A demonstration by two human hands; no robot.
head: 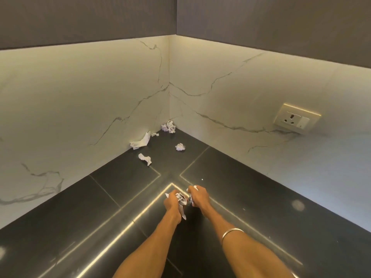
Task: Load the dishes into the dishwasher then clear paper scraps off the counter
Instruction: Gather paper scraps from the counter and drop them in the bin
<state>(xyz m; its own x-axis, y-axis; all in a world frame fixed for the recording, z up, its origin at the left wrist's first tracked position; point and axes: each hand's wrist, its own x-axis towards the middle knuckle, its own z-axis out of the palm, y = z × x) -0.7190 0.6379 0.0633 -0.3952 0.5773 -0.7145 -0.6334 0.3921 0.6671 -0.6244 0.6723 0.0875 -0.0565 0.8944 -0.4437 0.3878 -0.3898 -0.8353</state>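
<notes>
Both hands clutch crumpled paper over the dark table: left grip and right grip pinching wads; more scraps lie in the corner.

Both forearms are running off the bottom edge of the frame. The fingers of the left hand and right hand are hiding most of the crumpled paper they are clutching, and any print on it is looking too blurred to read.
</notes>
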